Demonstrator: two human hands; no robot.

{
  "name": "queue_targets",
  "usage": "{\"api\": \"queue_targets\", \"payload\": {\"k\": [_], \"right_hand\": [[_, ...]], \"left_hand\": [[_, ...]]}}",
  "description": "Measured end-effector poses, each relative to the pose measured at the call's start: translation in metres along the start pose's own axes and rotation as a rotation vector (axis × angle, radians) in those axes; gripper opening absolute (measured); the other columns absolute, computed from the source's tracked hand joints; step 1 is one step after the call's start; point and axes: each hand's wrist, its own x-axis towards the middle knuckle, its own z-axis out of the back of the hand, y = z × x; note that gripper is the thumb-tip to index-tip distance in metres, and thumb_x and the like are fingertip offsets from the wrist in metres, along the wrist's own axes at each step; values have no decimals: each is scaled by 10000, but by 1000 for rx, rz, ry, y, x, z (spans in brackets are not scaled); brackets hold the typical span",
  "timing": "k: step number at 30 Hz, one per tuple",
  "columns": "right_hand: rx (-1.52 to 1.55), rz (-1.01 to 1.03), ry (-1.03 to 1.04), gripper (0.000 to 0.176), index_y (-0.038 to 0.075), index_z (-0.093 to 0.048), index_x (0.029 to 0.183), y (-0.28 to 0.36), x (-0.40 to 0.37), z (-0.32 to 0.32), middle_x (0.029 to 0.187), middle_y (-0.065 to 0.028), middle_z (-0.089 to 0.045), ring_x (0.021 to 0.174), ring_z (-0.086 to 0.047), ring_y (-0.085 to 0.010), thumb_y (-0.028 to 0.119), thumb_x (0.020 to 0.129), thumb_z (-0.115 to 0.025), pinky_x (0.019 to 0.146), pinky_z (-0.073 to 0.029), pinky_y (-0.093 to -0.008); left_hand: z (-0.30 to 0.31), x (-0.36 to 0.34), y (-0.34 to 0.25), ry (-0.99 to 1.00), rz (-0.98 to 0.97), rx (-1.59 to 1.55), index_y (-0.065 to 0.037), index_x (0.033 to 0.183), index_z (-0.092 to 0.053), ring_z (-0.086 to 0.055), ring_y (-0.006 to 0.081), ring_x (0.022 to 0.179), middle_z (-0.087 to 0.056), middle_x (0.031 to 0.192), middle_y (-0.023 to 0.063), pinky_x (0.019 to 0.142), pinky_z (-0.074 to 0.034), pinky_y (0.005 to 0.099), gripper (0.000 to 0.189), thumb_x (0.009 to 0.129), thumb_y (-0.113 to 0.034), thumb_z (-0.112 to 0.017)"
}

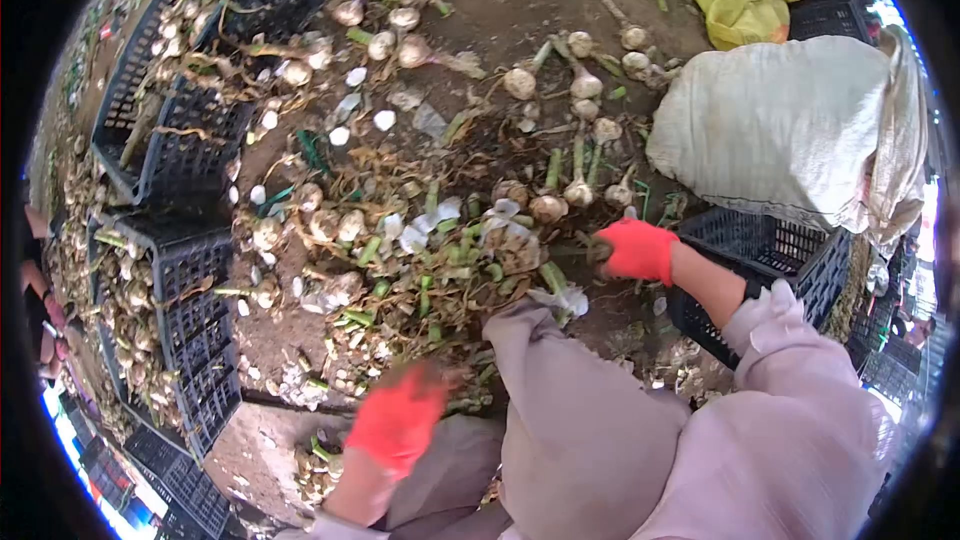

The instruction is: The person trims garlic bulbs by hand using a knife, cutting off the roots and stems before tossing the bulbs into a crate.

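My left hand [400,417], in a red glove, is blurred over the cut stems and scraps at the lower middle; its fingers are smeared by motion. At the right, my right hand [637,250], also gloved in red, has its fingers curled at a garlic stem or tool handle, too small to tell. Garlic bulbs with stems [578,192] lie just above and left of it. Between the hands spreads a heap of green stem pieces [460,255] and dry leaves.
Black crates [200,310] holding garlic stand at the left. A white sack [770,130] lies by a black crate [830,275] at the right. Yellow sacks [745,15] are at the top right. Parts of another person [50,310] show at the far left edge.
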Motion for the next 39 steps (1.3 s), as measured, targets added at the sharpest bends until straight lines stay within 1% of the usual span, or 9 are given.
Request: {"api": "queue_targets", "payload": {"k": [6,10,16,22,29,33,34,37,39], "right_hand": [[45,-144,-584,460,156,-576,1164,-19,24,-24,1052,-158,-615,976,-577,-337,153,706,-615,836,-468,-359],[-176,-88,-594,482,125,-540,1191,-50,82,-39,1005,-136,-632,933,-596,-335,119,711,-583,821,-473,-338],[1590,2,-32,406,4,-557,1118,49,37,-6,961,-59,-611,787,-595,-146,46,714,-553,660,-491,-281],[1359,40,434,439,2,-546,1150,113,-2,13,927,-10,-610,756,-587,-126,87,724,-612,624,-473,-262],[-129,602,-363,405,68,-596,1030,118,-4,11,785,-98,-617,707,-616,-251,103,630,-649,623,-481,-342],[-306,592,-258,509,59,-572,1062,122,-3,6,811,-110,-607,757,-607,-297,161,578,-690,648,-481,-386],[-314,588,-260,508,57,-571,1061,122,-3,5,811,-108,-607,759,-607,-296,162,579,-691,648,-481,-386],[-324,586,-259,482,59,-576,1051,119,-1,1,819,-106,-609,769,-608,-295,161,593,-686,654,-483,-387],[-310,599,-257,435,74,-589,1035,109,7,0,834,-109,-616,779,-611,-298,158,616,-674,666,-485,-388]], "left_hand": [[-25,-43,64,983,849,-32,-83,1228,-480,-527,341,1088,-555,1167,185,920,-435,398,638,690,-369,-669],[-27,19,46,283,715,-348,-75,1274,-459,-578,310,1018,-573,1151,192,887,-448,365,634,745,-367,-651],[-12,122,-12,-477,322,-1057,-41,1313,-395,-557,158,983,-575,1134,94,882,-440,285,652,748,-124,-709],[-20,129,-25,-644,132,-1714,-11,1335,-332,-511,172,1082,-490,1227,108,904,-435,312,797,665,-72,-761],[-33,99,-32,-704,304,-1706,-20,1216,-413,-561,153,980,-568,1063,71,878,-456,312,595,695,-24,-701],[-56,108,-13,-808,-8,-277,-117,1080,-533,-601,198,923,-629,948,42,912,-434,391,370,743,-169,-676],[-55,107,-22,-832,108,-643,-157,1041,-570,-601,220,916,-633,946,26,937,-412,410,295,762,-208,-652],[-48,105,-27,-835,-6,-139,-158,1056,-567,-603,207,905,-626,966,35,928,-414,428,314,762,-216,-659],[-66,99,-34,-778,234,-849,-124,1091,-544,-597,187,902,-612,1000,52,899,-432,397,356,754,-166,-652]]}}
